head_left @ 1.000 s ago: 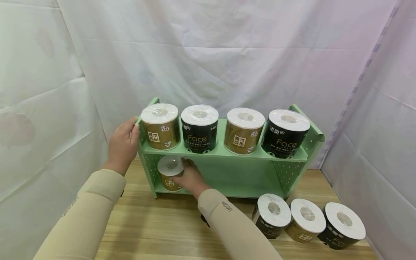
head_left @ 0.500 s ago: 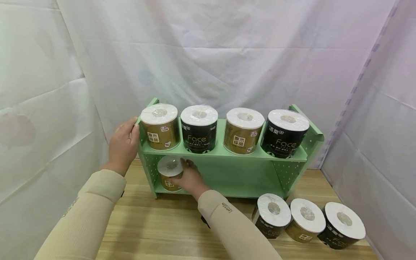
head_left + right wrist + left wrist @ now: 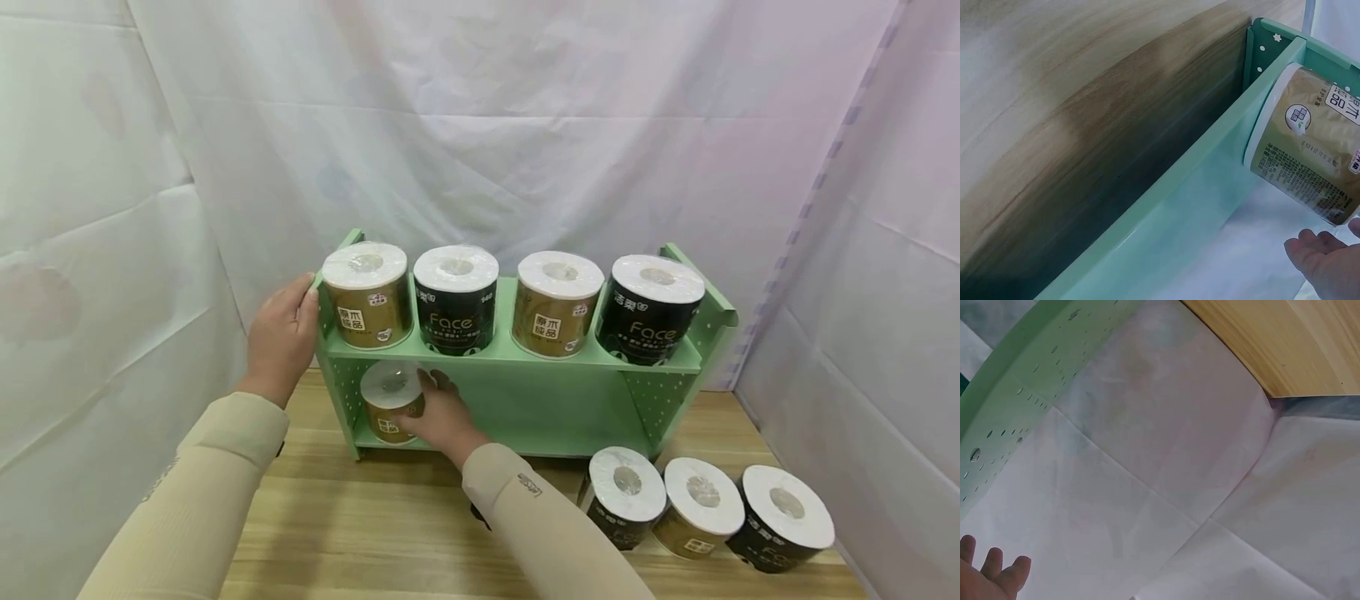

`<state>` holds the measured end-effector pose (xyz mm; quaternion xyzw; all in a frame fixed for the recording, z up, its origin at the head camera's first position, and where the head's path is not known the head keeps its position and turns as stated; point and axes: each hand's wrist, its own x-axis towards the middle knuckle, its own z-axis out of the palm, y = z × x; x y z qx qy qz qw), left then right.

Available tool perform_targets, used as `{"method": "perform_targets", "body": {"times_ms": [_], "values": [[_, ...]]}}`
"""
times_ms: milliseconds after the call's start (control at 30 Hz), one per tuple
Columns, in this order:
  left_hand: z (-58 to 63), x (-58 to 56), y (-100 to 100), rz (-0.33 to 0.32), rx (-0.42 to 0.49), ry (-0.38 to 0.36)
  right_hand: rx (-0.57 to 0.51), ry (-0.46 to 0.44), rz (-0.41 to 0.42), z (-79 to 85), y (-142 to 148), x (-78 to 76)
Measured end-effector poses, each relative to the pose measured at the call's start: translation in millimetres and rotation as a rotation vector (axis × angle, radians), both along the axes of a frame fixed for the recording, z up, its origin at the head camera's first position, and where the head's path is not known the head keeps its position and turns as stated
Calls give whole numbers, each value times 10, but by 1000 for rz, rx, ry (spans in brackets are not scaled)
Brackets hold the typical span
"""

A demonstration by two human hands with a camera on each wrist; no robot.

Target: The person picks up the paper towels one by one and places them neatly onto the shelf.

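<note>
My right hand (image 3: 445, 414) holds a gold-wrapped toilet roll (image 3: 390, 398) at its right side. The roll stands upright at the left end of the lower shelf; in the right wrist view several fingertips show beside the printed roll (image 3: 1313, 147), and part of the hand is cut off. My left hand (image 3: 283, 333) rests at the front of the green shelf rack's (image 3: 517, 361) left side panel, thumb and forefinger at its edge. In the left wrist view the other fingers of that hand (image 3: 991, 575) stand apart from the perforated panel (image 3: 1035, 381).
On the upper shelf, gold rolls (image 3: 367, 317) (image 3: 553, 321) alternate with black ones (image 3: 455, 317) (image 3: 647, 325). Two black rolls (image 3: 618, 525) (image 3: 776, 550) and a gold roll (image 3: 684, 537) stand on the wooden table (image 3: 375, 533) at front right. White cloth (image 3: 480, 150) surrounds the table.
The whole head view has shifted slightly. Both hands stay at the same places, the right one at the lower gold toilet roll and the left one at the rack's side panel.
</note>
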<state>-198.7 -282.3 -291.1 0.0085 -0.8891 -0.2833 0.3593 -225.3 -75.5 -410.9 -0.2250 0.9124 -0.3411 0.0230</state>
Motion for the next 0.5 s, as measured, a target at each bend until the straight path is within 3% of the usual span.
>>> {"method": "perform_targets", "body": {"times_ms": [500], "values": [[76,39,7,-19,47,-91,93,102,45,168,259,75]]}}
